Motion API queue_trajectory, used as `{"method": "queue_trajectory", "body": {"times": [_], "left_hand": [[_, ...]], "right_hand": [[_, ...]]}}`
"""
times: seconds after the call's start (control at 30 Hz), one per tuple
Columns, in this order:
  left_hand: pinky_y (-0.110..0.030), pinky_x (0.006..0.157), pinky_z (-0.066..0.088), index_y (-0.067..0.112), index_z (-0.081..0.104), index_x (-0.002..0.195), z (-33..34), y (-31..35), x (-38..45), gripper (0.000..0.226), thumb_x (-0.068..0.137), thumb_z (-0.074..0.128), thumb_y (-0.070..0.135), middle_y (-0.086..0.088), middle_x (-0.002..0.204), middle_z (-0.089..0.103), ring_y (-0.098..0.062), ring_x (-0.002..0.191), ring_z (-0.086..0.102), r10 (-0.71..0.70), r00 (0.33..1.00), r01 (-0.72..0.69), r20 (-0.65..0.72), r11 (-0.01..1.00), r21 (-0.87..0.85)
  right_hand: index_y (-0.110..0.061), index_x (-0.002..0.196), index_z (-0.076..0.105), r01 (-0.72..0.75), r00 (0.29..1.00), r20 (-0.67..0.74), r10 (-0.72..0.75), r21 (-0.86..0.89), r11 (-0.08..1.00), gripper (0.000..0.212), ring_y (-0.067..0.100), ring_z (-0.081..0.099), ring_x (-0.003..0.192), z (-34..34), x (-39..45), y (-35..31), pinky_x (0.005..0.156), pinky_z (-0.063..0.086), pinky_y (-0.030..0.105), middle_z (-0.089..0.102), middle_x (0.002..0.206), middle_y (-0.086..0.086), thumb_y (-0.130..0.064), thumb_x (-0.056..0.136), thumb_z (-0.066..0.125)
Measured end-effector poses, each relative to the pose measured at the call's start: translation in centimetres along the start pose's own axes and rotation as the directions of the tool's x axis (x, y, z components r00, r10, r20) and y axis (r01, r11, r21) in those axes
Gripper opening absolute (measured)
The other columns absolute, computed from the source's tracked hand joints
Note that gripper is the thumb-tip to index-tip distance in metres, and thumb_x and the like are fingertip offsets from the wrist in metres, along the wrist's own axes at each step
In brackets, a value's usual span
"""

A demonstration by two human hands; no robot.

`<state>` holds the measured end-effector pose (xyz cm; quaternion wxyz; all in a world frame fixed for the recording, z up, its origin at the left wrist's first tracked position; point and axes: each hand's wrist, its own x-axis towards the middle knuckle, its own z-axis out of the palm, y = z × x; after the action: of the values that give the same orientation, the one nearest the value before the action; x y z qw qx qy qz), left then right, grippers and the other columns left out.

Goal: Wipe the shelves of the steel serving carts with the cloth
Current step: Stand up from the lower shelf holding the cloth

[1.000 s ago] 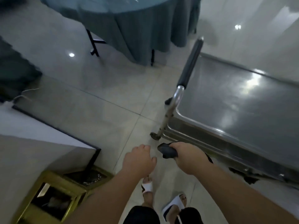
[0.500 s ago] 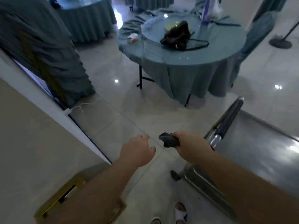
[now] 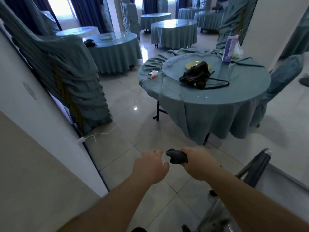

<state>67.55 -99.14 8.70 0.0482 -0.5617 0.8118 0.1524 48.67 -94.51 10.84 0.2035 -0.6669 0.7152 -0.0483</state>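
Cloth (image 3: pixel 176 158) sits bunched in my right hand (image 3: pixel 199 162) — a dark, crumpled wad, its end poking out past my knuckles toward my left hand (image 3: pixel 150 165). My right fingers are curled tight round it, forearm reaching forward from the lower right. My left hand hangs just beside it, knuckles up, fingers loosely curled and holding nothing; its fingertips are close to the cloth, but I cannot tell whether they touch it. Both arms are bare and stretched out level over the pale, glossy tiled floor (image 3: pixel 130 124). The cart (image 3: pixel 250 186) is down at my right — only a corner of it shows, with its dark padded handle (image 3: pixel 260 162) slanting up on a steel tube, well apart from the cloth. Its steel edge at the bottom of the view is blurred. Ahead stands a round table (image 3: pixel 209 104) draped in soft teal fabric with a glass top, a black bag (image 3: pixel 195 75) with straps lying on it near a yellow plate (image 3: pixel 192 65). A white wall (image 3: pixel 33 114) runs along my left, and a stack of teal-covered chairs (image 3: pixel 73 77) leans behind it.
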Motion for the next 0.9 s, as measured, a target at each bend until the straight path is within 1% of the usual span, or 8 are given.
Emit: {"method": "queue_trajectory", "body": {"times": [0.13, 0.3, 0.43, 0.53, 0.63, 0.7, 0.8, 0.9], "left_hand": [[-0.043, 0.101, 0.046, 0.027, 0.041, 0.152, -1.5, -2.1, 6.8, 0.06, 0.102, 0.04, 0.059, -0.001, 0.148, 0.052, -0.026, 0.132, 0.051, 0.054, 0.998, -0.057, 0.029, 0.993, 0.105], [-0.042, 0.09, 0.044, 0.022, 0.05, 0.134, -4.4, -6.2, 16.3, 0.048, 0.101, 0.043, 0.055, -0.004, 0.13, 0.058, -0.026, 0.118, 0.055, 0.162, 0.986, -0.169, 0.051, 0.966, 0.196], [-0.046, 0.092, 0.043, 0.019, 0.049, 0.132, -6.9, -7.0, 23.8, 0.045, 0.102, 0.044, 0.051, -0.008, 0.131, 0.056, -0.03, 0.121, 0.053, 0.23, 0.966, -0.252, 0.117, 0.937, 0.243], [-0.049, 0.099, 0.043, 0.017, 0.048, 0.136, -8.6, -5.6, 28.9, 0.05, 0.102, 0.045, 0.053, -0.01, 0.137, 0.054, -0.033, 0.126, 0.052, 0.281, 0.946, -0.313, 0.159, 0.919, 0.24], [-0.05, 0.099, 0.043, 0.018, 0.047, 0.138, -8.7, -3.0, 32.8, 0.052, 0.101, 0.045, 0.053, -0.011, 0.138, 0.054, -0.034, 0.127, 0.051, 0.34, 0.924, -0.373, 0.176, 0.902, 0.218], [-0.05, 0.098, 0.043, 0.019, 0.047, 0.138, -8.2, -1.0, 34.7, 0.051, 0.101, 0.044, 0.054, -0.01, 0.137, 0.054, -0.033, 0.126, 0.051, 0.371, 0.908, -0.408, 0.197, 0.89, 0.203], [-0.05, 0.098, 0.043, 0.021, 0.047, 0.139, -7.5, 2.3, 37.7, 0.051, 0.101, 0.043, 0.053, -0.008, 0.137, 0.055, -0.032, 0.127, 0.051, 0.42, 0.882, -0.46, 0.211, 0.865, 0.201], [-0.049, 0.1, 0.043, 0.024, 0.047, 0.143, -7.7, 6.6, 41.6, 0.054, 0.1, 0.044, 0.055, -0.005, 0.139, 0.055, -0.03, 0.129, 0.051, 0.476, 0.859, -0.507, 0.188, 0.842, 0.185]], "right_hand": [[-0.032, 0.116, 0.06, -0.078, 0.997, 0.001, 0.078, -0.012, 0.997, 0.021, 0.015, 0.06, 0.083, -0.1, 6.1, 0.9, 0.075, 0.053, 0.033, 0.061, 0.093, -0.01, -0.032, 0.095, 0.06], [-0.031, 0.122, 0.057, -0.204, 0.978, 0.026, 0.208, -0.1, 0.974, 0.027, 0.018, 0.061, 0.093, -0.7, 14.4, 0.3, 0.085, 0.053, 0.035, 0.063, 0.107, -0.005, -0.029, 0.096, 0.059], [-0.031, 0.123, 0.057, -0.274, 0.961, 0.014, 0.275, -0.076, 0.959, 0.026, 0.019, 0.062, 0.098, -1.8, 18.9, -0.2, 0.088, 0.053, 0.036, 0.063, 0.112, -0.004, -0.027, 0.097, 0.057], [-0.032, 0.117, 0.057, -0.337, 0.941, -0.037, 0.336, -0.017, 0.941, 0.021, 0.02, 0.062, 0.094, -2.6, 21.1, 0.4, 0.085, 0.055, 0.039, 0.064, 0.108, -0.005, -0.027, 0.097, 0.057], [-0.032, 0.114, 0.057, -0.399, 0.914, -0.067, 0.399, 0.014, 0.917, 0.018, 0.019, 0.062, 0.093, -3.6, 22.8, 2.5, 0.084, 0.055, 0.04, 0.064, 0.106, -0.005, -0.027, 0.096, 0.057], [-0.031, 0.114, 0.057, -0.444, 0.89, -0.097, 0.445, 0.035, 0.895, 0.018, 0.02, 0.062, 0.093, -4.5, 23.9, 4.8, 0.081, 0.053, 0.036, 0.064, 0.106, -0.005, -0.026, 0.097, 0.056], [-0.03, 0.114, 0.056, -0.499, 0.853, -0.146, 0.501, 0.051, 0.865, 0.017, 0.018, 0.058, 0.085, -6.1, 25.3, 8.9, 0.071, 0.046, 0.032, 0.064, 0.104, -0.005, -0.027, 0.098, 0.055], [-0.03, 0.108, 0.053, -0.544, 0.815, -0.163, 0.556, 0.115, 0.831, 0.012, 0.019, 0.058, 0.081, -8.2, 26.9, 13.7, 0.069, 0.05, 0.034, 0.06, 0.097, -0.005, -0.026, 0.096, 0.056]]}}
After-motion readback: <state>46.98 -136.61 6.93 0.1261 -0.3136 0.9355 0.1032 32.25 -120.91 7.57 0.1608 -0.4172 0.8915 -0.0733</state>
